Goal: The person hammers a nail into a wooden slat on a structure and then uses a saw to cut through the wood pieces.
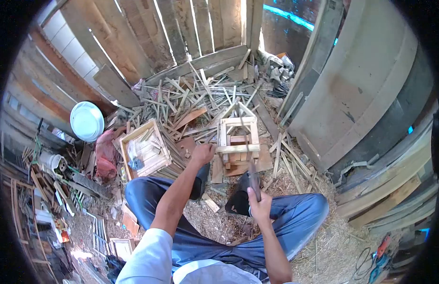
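My right hand (260, 206) is wrapped round the dark handle of a handsaw (253, 177). Its thin blade points away from me and crosses a pale wooden strip (232, 149) near the strip's right end. At the other end of that strip, my left hand (203, 154) is closed with its fingers on the wood. The strip lies level across a small stool-like wooden frame (223, 132), built of light slats with a peaked top, which stands between my feet and the scrap pile.
A heap of thin offcuts (181, 97) covers the ground below the plank wall (129, 33). On the left are a wooden crate (155, 161) holding plastic bags and wood pieces, and a white basin (87, 121). Boards (357, 94) lean at right; a cable and tool (380, 260) lie lower right.
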A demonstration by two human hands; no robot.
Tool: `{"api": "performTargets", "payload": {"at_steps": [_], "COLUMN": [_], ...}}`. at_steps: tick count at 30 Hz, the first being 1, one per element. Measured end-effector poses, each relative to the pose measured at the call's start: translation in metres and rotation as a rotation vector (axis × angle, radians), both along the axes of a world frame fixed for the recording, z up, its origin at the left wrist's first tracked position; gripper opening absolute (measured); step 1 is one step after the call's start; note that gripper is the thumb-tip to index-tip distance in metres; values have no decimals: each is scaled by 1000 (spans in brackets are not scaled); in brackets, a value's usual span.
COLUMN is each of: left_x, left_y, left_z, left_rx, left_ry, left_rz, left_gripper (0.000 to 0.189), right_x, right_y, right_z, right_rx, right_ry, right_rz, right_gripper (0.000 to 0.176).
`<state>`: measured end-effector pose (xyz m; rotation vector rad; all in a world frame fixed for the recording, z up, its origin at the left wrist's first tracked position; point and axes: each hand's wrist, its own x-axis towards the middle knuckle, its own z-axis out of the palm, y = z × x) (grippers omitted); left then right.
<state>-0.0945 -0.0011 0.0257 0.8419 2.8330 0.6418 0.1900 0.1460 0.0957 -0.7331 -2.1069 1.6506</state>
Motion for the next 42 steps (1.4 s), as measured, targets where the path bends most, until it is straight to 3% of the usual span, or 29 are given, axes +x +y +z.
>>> {"api": "performTargets", "payload": {"at_steps": [2, 4, 7, 8, 9, 10, 12, 16, 18, 20, 22, 25, 28, 29, 31, 37, 38, 40, 42], "left_x": [0, 10, 14, 14, 11, 10, 27, 33, 33, 46, 46, 35, 34, 39, 42, 57, 59, 59, 58], "left_y": [1, 5, 2, 0, 1, -2, -2, 2, 9, 8, 6, -11, -38, -44, -42, -37, -39, -42, -40], "left_z": [-3, 0, -5, -14, -35, -56, -38, -14, -23, -14, -19, -21, -20, -20, -32, -25, -27, -16, -10], "left_rx": [7, 204, 168, 114, 207, 217, 318, 180, 167, 327, 323, 387, 282, 309, 362, 412, 420, 441, 459], "left_ry": [57, 45, -114, -178, -81, -82, -291, -520, -495, -573, -432, -740, -509, -774, -741, -550, -575, -625, -676], "left_rz": [-103, -161, -183, -233, -333, -325, -183, -22, -9, -73, -113, -27, -196, -45, 1, 46, 25, 22, 3], "left_gripper": [36, 33, 29, 29, 31, 31, 34, 34, 36, 35, 32, 29, 28, 27, 27, 32, 33, 32, 31], "right_x": [3, 6, 8, 9, 10, 11, 14, 18, 23, 24, 25, 24, 20, 22, 25, 21, 22, 20, 19], "right_y": [-17, -26, -35, -37, -39, -39, -39, -38, -41, -42, -43, -46, -57, -58, -63, -58, -57, -58, -52], "right_z": [4, 4, -12, -17, -21, -26, -34, -35, -32, -26, -21, -24, -32, -33, -24, -48, -50, -34, -43], "right_rx": [-32, -62, 6, 5, 4, 6, 0, -30, -42, -69, -63, -107, -38, -38, 76, 55, 46, -210, -215], "right_ry": [-32, -76, -66, -75, -84, -92, -109, -126, -133, -135, -181, -173, -180, -181, -201, -207, -210, -215, -232], "right_rz": [36, 73, 137, 145, 153, 160, 157, 111, 106, 98, 138, 147, 147, 158, 214, 110, 113, 40, 33], "right_gripper": [47, 47, 48, 48, 49, 49, 49, 48, 49, 50, 51, 51, 51, 51, 54, 56, 56, 64, 64]}}
